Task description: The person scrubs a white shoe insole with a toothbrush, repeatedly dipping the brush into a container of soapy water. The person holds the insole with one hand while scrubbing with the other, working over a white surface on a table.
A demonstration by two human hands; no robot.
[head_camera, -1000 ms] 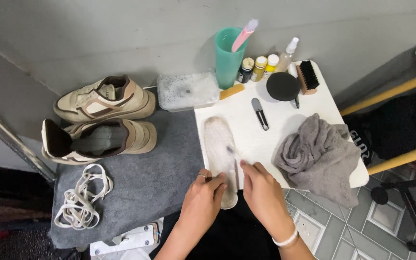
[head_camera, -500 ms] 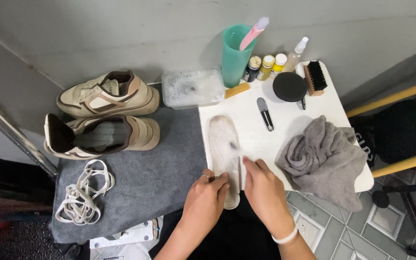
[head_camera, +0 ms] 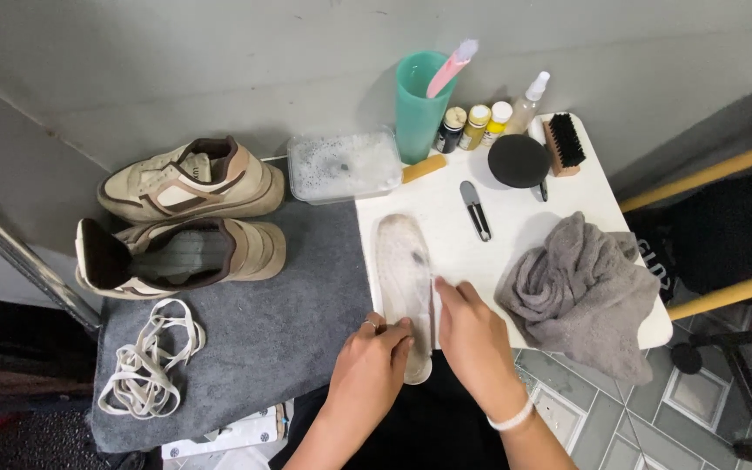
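Insole [head_camera: 402, 270], pale and dirty with a dark spot, lies lengthwise on the white desk [head_camera: 515, 218], its near end under both hands in the head view. Left hand [head_camera: 374, 365] presses its fingers [head_camera: 398, 335] down flat on the insole's near end, a ring on one finger. Right hand [head_camera: 472, 335] has its fingers [head_camera: 444, 292] closed on a thin white tool whose tip touches the insole's right edge; what kind of tool it is cannot be told.

Just right of the right hand's fingers lies a crumpled grey cloth [head_camera: 580, 292]. Beyond the fingers sit a black clip [head_camera: 474, 209], a round black sponge [head_camera: 518, 160], a brush [head_camera: 564, 144], small bottles [head_camera: 476, 126] and a green cup [head_camera: 418, 104]. Left of the fingers, on a grey mat [head_camera: 289, 322], stand two beige shoes [head_camera: 184, 218] and a tangle of laces [head_camera: 145, 365].
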